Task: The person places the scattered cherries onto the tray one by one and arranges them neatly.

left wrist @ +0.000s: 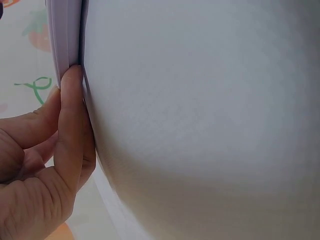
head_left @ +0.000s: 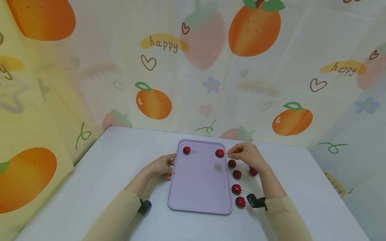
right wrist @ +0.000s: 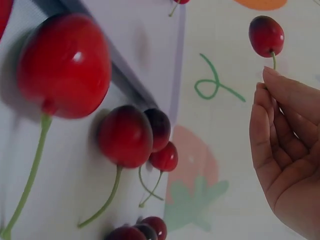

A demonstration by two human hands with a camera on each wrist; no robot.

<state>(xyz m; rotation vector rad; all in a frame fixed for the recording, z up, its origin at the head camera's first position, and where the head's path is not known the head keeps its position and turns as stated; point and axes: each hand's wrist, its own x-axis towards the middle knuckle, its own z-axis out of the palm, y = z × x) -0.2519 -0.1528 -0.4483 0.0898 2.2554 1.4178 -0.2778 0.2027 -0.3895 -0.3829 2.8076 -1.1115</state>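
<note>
My right hand (head_left: 248, 154) pinches a red cherry (head_left: 219, 153) by its thin green stem. In the head view this cherry hangs over the upper right part of the lilac tray (head_left: 199, 187), its shadow on the tray below. In the right wrist view the held cherry (right wrist: 266, 36) shows a dark top, with the thumb and fingertips meeting on the stem. My left hand (head_left: 161, 166) holds the tray's left edge; in the left wrist view, thumb and index finger sit at the rim (left wrist: 65, 35). Another cherry (head_left: 186, 150) lies in the tray's upper left corner.
Several more stemmed cherries lie on the white table (head_left: 105, 180) right of the tray, including one near the front (head_left: 240, 202) and one partly behind my right wrist (head_left: 253, 171). A fruit-patterned cloth (head_left: 187, 100) hangs behind the table.
</note>
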